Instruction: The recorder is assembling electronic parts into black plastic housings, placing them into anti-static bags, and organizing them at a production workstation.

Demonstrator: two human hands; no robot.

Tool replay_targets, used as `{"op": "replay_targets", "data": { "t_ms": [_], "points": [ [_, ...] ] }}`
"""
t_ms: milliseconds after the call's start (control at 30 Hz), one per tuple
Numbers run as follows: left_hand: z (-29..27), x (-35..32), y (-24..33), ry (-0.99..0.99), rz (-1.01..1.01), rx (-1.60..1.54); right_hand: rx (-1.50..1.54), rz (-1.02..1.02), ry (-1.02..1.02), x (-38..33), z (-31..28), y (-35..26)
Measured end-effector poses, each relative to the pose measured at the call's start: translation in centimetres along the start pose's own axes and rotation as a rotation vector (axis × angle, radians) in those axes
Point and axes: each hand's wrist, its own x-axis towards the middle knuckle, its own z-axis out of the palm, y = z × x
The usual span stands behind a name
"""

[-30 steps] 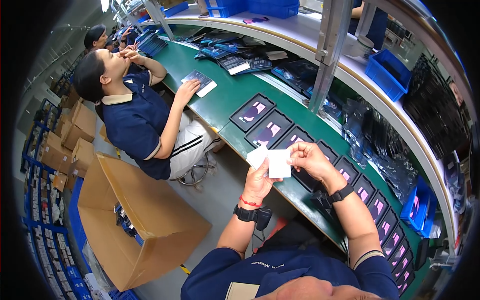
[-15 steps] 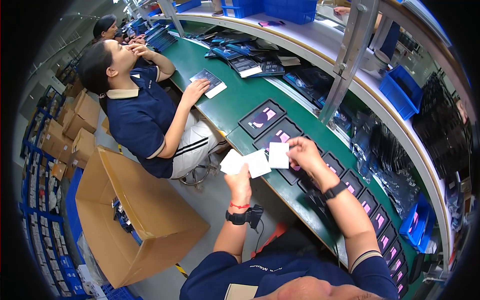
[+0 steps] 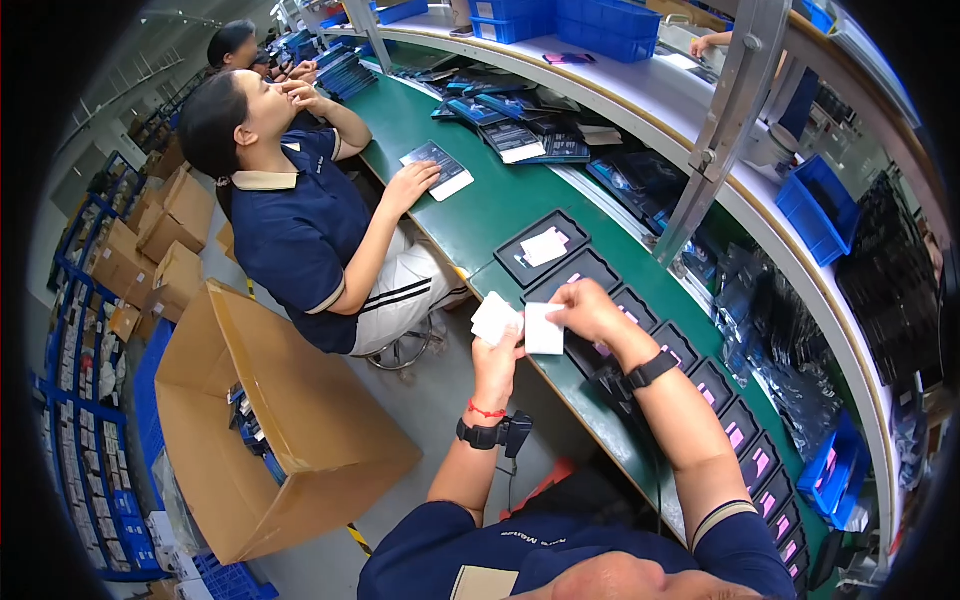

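My left hand (image 3: 497,360) holds a small white card (image 3: 495,318) raised in front of me. My right hand (image 3: 590,310) pinches a second white card (image 3: 543,328) right beside it, the two cards nearly touching. Both hands hover at the near edge of the green workbench (image 3: 480,215), just before a row of black trays (image 3: 700,370) that runs off to the right. One black tray (image 3: 545,248) further left has a white card lying in it.
A person in a dark blue shirt (image 3: 300,220) sits to my left with a hand on a dark packet (image 3: 436,168). A large open cardboard box (image 3: 270,420) stands on the floor. Blue bins (image 3: 818,205) sit on the shelf above; a metal post (image 3: 715,130) rises from the bench.
Both hands have shifted slightly left and toward me with the cards. The two cards, spread apart half a second ago, are close together again.
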Motion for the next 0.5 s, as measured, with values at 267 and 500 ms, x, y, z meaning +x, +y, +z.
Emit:
{"op": "replay_targets", "data": {
  "t_ms": [267,500],
  "points": [
    [-0.1,0.2,-0.5,-0.115,-0.060,-0.043,-0.504,-0.420,0.865,0.9,-0.2,0.8],
    [1.8,-0.8,-0.6,-0.313,-0.065,0.045,0.300,-0.040,0.098,-2.8,-0.2,0.2]
  ]
}}
